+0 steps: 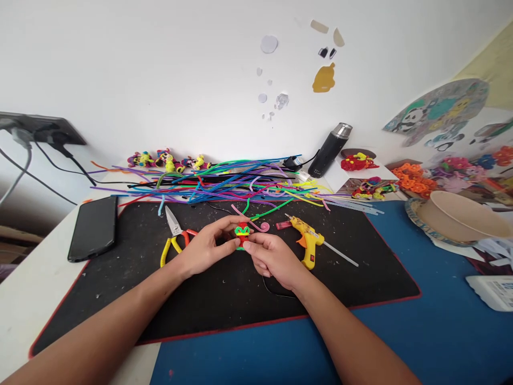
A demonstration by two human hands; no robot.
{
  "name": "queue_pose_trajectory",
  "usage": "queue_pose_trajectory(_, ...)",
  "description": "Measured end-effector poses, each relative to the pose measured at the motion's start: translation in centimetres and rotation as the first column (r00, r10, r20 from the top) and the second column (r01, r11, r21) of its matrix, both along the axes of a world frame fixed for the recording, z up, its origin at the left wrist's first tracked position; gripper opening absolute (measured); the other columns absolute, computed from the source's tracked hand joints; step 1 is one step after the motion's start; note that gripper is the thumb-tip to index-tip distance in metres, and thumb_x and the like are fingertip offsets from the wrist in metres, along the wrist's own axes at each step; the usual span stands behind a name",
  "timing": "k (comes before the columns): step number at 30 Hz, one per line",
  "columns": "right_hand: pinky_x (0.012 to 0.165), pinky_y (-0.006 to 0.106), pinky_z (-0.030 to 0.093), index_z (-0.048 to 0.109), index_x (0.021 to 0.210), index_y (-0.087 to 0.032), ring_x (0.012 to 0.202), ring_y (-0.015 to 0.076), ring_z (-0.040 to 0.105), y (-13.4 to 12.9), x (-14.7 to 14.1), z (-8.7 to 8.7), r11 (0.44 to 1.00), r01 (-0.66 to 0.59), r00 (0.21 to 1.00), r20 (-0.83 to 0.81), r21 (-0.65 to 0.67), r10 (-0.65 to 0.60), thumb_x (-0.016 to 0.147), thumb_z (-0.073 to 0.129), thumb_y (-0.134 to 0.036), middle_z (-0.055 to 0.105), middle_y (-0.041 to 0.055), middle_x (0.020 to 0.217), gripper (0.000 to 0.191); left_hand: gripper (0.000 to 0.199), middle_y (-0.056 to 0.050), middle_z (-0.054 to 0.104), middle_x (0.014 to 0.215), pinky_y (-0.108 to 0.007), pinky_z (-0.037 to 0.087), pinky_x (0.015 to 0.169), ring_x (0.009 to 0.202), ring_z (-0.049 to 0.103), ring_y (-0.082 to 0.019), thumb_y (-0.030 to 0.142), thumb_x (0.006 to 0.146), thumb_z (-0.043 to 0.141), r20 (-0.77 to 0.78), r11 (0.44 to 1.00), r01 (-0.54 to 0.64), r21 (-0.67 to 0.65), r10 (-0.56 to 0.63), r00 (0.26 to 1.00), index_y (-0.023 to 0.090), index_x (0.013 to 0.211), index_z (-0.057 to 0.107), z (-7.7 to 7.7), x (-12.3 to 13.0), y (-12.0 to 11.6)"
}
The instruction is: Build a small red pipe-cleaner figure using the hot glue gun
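Head view | here's my left hand (208, 243) and right hand (278, 259), both pinching one small red, green and yellow fuzzy-wire figure (242, 231) | it's right between my fingertips, neither grip nearer | long axis pointing away from me, over the black, red-edged mat (200, 307)

On my feed I count one left hand (205, 245) and one right hand (276, 259), one small red, green and yellow piece (242, 232) between them, and one pink coil (265, 226) just beyond. Around those I get one pair of scissors (175, 230) to the left, one glue gun (306, 235) and one flask (331, 149) to the right, one phone (94, 229) and one black mat (200, 305). Along the far side I make out three yellow-and-maroon clusters (168, 160), while the pipe cleaners (216, 182) are too tangled for me to number.
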State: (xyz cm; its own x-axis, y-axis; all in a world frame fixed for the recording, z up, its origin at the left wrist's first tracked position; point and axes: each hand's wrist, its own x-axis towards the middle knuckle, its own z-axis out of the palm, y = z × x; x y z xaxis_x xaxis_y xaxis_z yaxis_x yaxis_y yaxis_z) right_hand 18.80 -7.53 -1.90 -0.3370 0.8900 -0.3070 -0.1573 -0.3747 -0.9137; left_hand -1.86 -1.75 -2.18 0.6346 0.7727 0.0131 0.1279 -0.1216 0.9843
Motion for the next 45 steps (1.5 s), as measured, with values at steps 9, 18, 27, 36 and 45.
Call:
queue_pose_trajectory(9, 0.044, 0.026, 0.020, 0.064, 0.098, -0.017, 0.041, 0.0054, 0.028, -0.14, -0.14, 0.10, 1.000, -0.010, 1.000, 0.017, -0.001, 0.010, 0.086, 0.079, -0.058, 0.039, -0.0144, 0.051, 0.045, 0.045, -0.012, 0.079, 0.122, -0.038, 0.056, 0.094, 0.113, 0.073, -0.029, 0.046, 0.097, 0.071, 0.017, 1.000, -0.029, 0.002, 0.028, 0.999, 0.021, 0.134, 0.063, -0.06, 0.17, 0.03)
queue_pose_trajectory(18, 0.044, 0.026, 0.022, 0.064, 0.095, -0.019, 0.041, 0.0056, 0.027, -0.10, -0.18, 0.01, 1.000, -0.014, 1.000, 0.013, -0.002, 0.014, 0.085, 0.080, -0.060, 0.038, -0.0145, 0.051, 0.045, 0.044, -0.012, 0.079, 0.120, -0.038, 0.055, 0.095, 0.112, 0.073, -0.028, 0.047, 0.098, 0.070, 0.025, 0.999, -0.034, -0.005, 0.034, 0.999, 0.020, 0.132, 0.063, -0.47, 0.04, 0.05)
queue_pose_trajectory(27, 0.044, 0.026, 0.019, 0.065, 0.098, -0.018, 0.040, 0.0051, 0.028, -0.04, 0.00, 0.13, 1.000, 0.003, 1.000, -0.021, -0.011, -0.003, 0.084, 0.081, -0.058, 0.039, -0.0144, 0.050, 0.046, 0.055, -0.011, 0.076, 0.126, -0.036, 0.056, 0.089, 0.101, 0.071, -0.024, 0.046, 0.094, 0.074, -0.020, 0.999, -0.018, 0.050, 0.019, 1.000, 0.022, 0.142, 0.059, 0.12, 0.07, -0.25)
queue_pose_trajectory(36, 0.043, 0.025, 0.018, 0.064, 0.093, -0.018, 0.041, 0.0050, 0.028, -0.02, 0.25, 0.21, 1.000, 0.009, 0.999, -0.034, -0.030, -0.010, 0.084, 0.082, -0.058, 0.039, -0.0134, 0.051, 0.044, 0.065, -0.007, 0.073, 0.125, -0.033, 0.056, 0.081, 0.093, 0.069, -0.021, 0.034, 0.086, 0.077, -0.081, 0.993, -0.025, 0.116, 0.035, 0.996, 0.026, 0.147, 0.056, 0.04, 0.46, -0.64)
queue_pose_trajectory(45, 0.043, 0.024, 0.016, 0.066, 0.101, -0.017, 0.039, 0.0050, 0.030, 0.07, 0.26, -0.11, 0.999, 0.038, 0.999, -0.037, -0.007, -0.038, 0.086, 0.080, -0.060, 0.043, -0.0131, 0.051, 0.048, 0.058, -0.006, 0.076, 0.117, -0.032, 0.055, 0.078, 0.083, 0.066, -0.018, 0.038, 0.088, 0.075, -0.084, 0.991, -0.066, 0.121, 0.076, 0.994, 0.024, 0.142, 0.058, 0.23, 0.48, -0.71)
